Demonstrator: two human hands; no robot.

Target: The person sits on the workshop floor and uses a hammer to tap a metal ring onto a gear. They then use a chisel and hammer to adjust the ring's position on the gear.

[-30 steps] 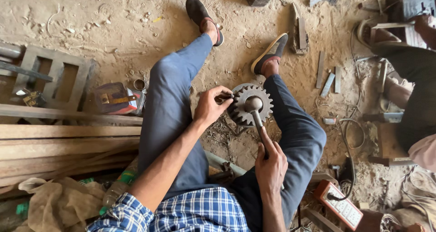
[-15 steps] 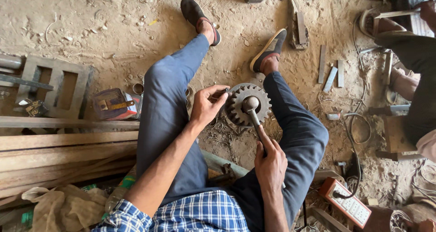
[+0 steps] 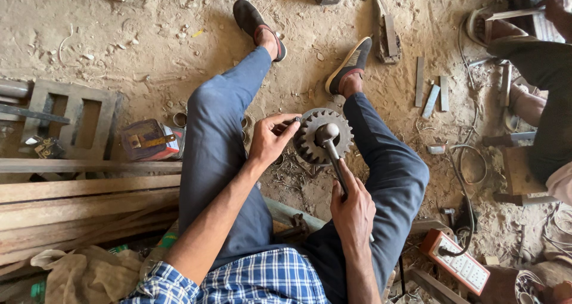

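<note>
Gear point(image 3: 310, 138) sits on the dirt floor point(image 3: 149, 36) between my legs, toothed rim up, just beside my right knee. Hammer point(image 3: 329, 143) head rests on the gear's hub, handle running back toward me. My right hand point(image 3: 353, 210) is wrapped around the handle, forefinger laid along it. My left hand point(image 3: 271, 138) pinches a small dark metal piece point(image 3: 296, 120) against the gear's left rim, fingertips closed on it. Red tin point(image 3: 152, 140) lies left of my thigh, wooden planks point(image 3: 77, 191) below it. Power strip point(image 3: 459, 262) by my right leg. Another person's leg point(image 3: 539, 66) at far right.
</note>
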